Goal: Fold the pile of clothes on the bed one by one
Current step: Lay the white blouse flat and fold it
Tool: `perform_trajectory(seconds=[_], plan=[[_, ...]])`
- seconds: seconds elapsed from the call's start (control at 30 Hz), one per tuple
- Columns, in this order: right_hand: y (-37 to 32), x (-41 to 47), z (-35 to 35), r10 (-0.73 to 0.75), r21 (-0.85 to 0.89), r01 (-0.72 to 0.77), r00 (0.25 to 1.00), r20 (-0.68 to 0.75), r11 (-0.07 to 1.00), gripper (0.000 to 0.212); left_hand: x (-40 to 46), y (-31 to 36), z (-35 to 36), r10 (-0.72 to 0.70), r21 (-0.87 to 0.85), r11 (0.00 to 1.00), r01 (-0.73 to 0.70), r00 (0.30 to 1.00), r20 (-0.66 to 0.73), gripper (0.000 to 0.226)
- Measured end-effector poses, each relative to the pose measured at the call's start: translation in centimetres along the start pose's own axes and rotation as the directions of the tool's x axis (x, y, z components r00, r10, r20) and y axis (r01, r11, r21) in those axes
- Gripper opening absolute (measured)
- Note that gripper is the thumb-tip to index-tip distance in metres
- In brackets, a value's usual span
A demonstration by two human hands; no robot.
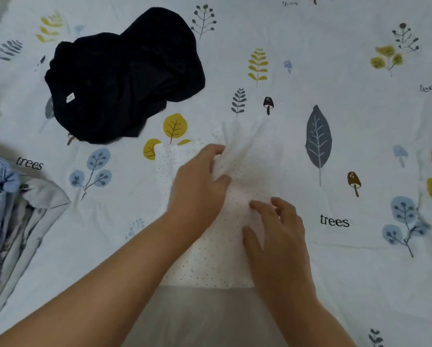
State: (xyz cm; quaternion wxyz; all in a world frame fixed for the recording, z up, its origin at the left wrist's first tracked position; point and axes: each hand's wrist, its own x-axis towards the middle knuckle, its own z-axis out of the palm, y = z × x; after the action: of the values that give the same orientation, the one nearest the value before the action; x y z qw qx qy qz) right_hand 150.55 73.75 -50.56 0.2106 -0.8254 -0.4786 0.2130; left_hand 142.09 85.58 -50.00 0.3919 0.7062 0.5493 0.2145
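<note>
Mid-fold on the white dotted garment (204,259) lying dead center on the bed (335,136), left hand (197,186) pinching a bunched flap, right hand (277,236) pressing flat with spread fingers, so next probably pull that flap over, with the black pile (124,76) waiting at 11 o'clock.

Bed sheet (310,58) fills nearly the whole view: white-pale blue cotton, printed with yellow leaves, grey and blue sprigs, small brown mushrooms, and the word "trees" in black in several spots. Fabric lies mostly flat, a few soft creases at right. Grey-beige floor (209,319) shows in a strip at the bottom centre, below the sheet's edge. Top-left corner has a blurry grey patch, can't tell what. Light is soft, even, slightly cool, no hard shadows.
</note>
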Motion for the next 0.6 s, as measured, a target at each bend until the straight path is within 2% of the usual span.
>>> perform_trajectory(seconds=[0.1,0.17,0.23,0.3,0.37,0.47,0.53,0.6], plan=[[-0.5,-0.4,0.5,-0.043,0.022,0.043,0.999,0.022,0.999,0.04,-0.7,-2.1,-2.5,-0.04,0.007,0.999,0.041,0.993,-0.108,0.034],[-0.5,-0.6,1.0,-0.02,-0.003,0.021,0.994,0.107,1.0,0.042,-1.1,-4.1,-3.1,-0.177,0.124,0.974,0.189,0.979,-0.1,0.04],[-0.4,-0.4,1.5,0.025,-0.057,-0.015,0.984,0.179,0.998,0.042,-1.8,-5.9,-2.8,-0.32,0.263,0.907,0.33,0.944,-0.083,0.051],[-0.4,0.0,1.8,0.048,-0.021,-0.046,0.986,0.158,0.999,0.042,-2.5,-6.7,-2.1,-0.368,0.269,0.884,0.383,0.924,-0.106,0.057],[-0.5,0.8,2.2,0.089,0.079,-0.097,0.991,0.103,0.992,0.049,-2.7,-6.7,-1.6,-0.404,0.216,0.881,0.42,0.907,-0.117,0.06],[-0.6,2.8,2.6,0.223,0.249,-0.244,0.969,0.111,0.937,0.058,-2.3,-6.4,-1.7,-0.421,0.055,0.905,0.421,0.907,-0.017,0.058],[-0.6,3.9,2.5,0.29,0.352,-0.328,0.944,0.159,0.877,0.056,-2.4,-6.0,-1.9,-0.394,-0.092,0.912,0.4,0.916,0.08,0.056],[-0.7,4.4,2.0,0.278,0.426,-0.348,0.935,0.22,0.835,0.044,-2.6,-5.8,-2.4,-0.391,-0.196,0.89,0.411,0.911,0.135,0.052]])
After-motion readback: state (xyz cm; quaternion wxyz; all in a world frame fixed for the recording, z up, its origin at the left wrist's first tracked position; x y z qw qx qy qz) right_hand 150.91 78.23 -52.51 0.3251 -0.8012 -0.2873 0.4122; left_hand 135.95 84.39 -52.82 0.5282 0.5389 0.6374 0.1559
